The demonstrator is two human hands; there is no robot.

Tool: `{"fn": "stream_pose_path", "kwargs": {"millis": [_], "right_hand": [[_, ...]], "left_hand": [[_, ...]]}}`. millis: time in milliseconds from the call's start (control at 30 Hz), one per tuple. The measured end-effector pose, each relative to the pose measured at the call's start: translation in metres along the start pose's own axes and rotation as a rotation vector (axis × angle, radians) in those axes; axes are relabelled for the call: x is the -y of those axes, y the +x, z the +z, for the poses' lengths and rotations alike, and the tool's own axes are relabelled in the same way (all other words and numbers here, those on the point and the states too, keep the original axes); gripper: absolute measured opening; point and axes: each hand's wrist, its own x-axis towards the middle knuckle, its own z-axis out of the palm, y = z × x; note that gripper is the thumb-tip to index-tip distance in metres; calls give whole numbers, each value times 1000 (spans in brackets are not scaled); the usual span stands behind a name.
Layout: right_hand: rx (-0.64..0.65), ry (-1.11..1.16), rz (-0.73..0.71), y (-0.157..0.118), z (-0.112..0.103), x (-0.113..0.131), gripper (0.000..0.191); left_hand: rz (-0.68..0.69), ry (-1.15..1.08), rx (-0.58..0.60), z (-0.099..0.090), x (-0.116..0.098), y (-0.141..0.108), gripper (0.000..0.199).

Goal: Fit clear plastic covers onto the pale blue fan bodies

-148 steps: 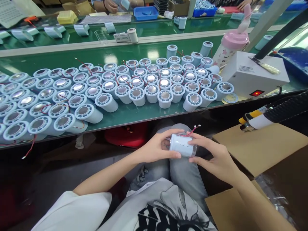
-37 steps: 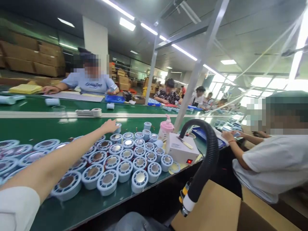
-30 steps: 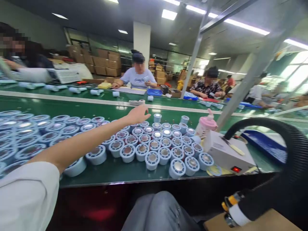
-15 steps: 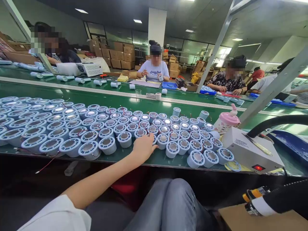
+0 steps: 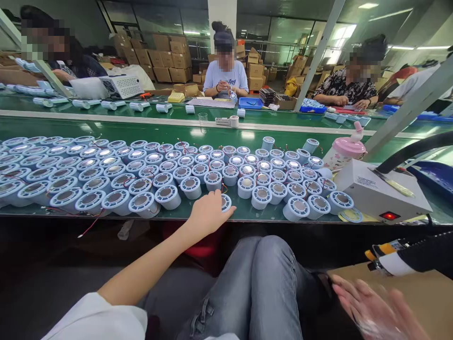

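Note:
My left hand (image 5: 208,212) is at the table's near edge, fingers closed around a light blue round plastic housing (image 5: 226,203). A ring of slots shows on its top; my fingers hide much of the rest. Many similar housings (image 5: 167,192) with metallic discs in their tops stand in rows on both sides, some with thin red and black wires. At the lower right, my right hand (image 5: 375,302) is blurred, its fingers stretched out above a cardboard box (image 5: 430,302). No held object can be made out there.
A grey box with a lit red switch (image 5: 390,216) and a black hose (image 5: 417,148) stands at right, beside a pink-lidded cup (image 5: 345,150). A dark hose with a white end (image 5: 394,264) hangs over the cardboard. Co-workers sit across the green bench (image 5: 141,123).
My left hand has drawn a housing from the rows toward the near edge. My right hand has come into view at the lower right. The camera has tilted downward.

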Motion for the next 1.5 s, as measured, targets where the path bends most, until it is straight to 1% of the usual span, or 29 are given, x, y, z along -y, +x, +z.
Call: {"fn": "stream_pose_path", "kwargs": {"millis": [33, 100, 133, 167, 233, 267, 333, 367, 400, 433, 467, 500, 567, 600, 667, 733, 800, 867, 933, 1000, 1100, 1167, 1233, 1300, 1400, 1500], "right_hand": [[-11, 14, 30, 3, 7, -6, 51], [8, -12, 57, 9, 25, -12, 57], [43, -77, 28, 11, 35, -13, 57], [95, -192, -42, 13, 46, -13, 53], [210, -565, -274, 15, 65, -9, 39], [249, -796, -414, 16, 74, -6, 37], [278, -1245, -656, 20, 89, -2, 44], [275, -1426, -732, 22, 94, -1, 46], [270, -1566, -771, 24, 99, -1, 47], [273, -1662, -780, 27, 102, -1, 45], [287, -1717, -764, 29, 103, -1, 40], [304, -1734, -729, 30, 103, -2, 34], [342, -1673, -624, 30, 101, -2, 23], [351, -1610, -563, 29, 99, -2, 19], [348, -1460, -448, 25, 96, 0, 15], [325, -1323, -373, 21, 94, 2, 4], [288, -1223, -346, 18, 94, 1, 11], [235, -1173, -353, 17, 95, -2, 14], [169, -1168, -389, 16, 96, -7, 14], [137, -1180, -422, 15, 98, -11, 16], [175, -1152, -428, 14, 99, -13, 18], [173, -1110, -408, 13, 99, -11, 23], [120, -1060, -386, 13, 99, -9, 28], [74, -1006, -352, 13, 98, -7, 30], [54, -909, -296, 14, 96, -5, 34], [32, -751, -284, 18, 92, -4, 34]], "left_hand": [[26, -82, 46, 0, 0, -1, 38], [82, -274, 194, 5, 1, -5, 36], [102, -373, 293, 9, 2, -7, 38], [115, -465, 401, 16, 1, -10, 42], [121, -608, 617, 32, -1, -15, 54], [120, -660, 712, 40, -4, -18, 60], [128, -734, 896, 54, -11, -22, 68], [134, -760, 981, 58, -15, -24, 68], [149, -765, 1051, 60, -20, -26, 64], [184, -741, 1095, 60, -24, -28, 57], [245, -692, 1097, 59, -28, -29, 48], [323, -625, 1052, 57, -32, -31, 38], [482, -495, 870, 52, -38, -33, 23], [543, -458, 774, 50, -40, -35, 19], [578, -454, 634, 48, -41, -38, 16], [553, -479, 551, 50, -40, -41, 20], [521, -517, 485, 54, -36, -42, 37], [508, -561, 448, 60, -32, -41, 55], [507, -600, 428, 65, -28, -40, 62], [508, -612, 429, 69, -26, -39, 64], [540, -605, 445, 72, -22, -37, 66], [610, -608, 426, 75, -19, -35, 67], [715, -631, 378, 81, -15, -32, 66], [799, -675, 363, 87, -13, -30, 63], [836, -720, 443, 91, -14, -29, 65], [811, -722, 599, 86, -20, -31, 67]]}}
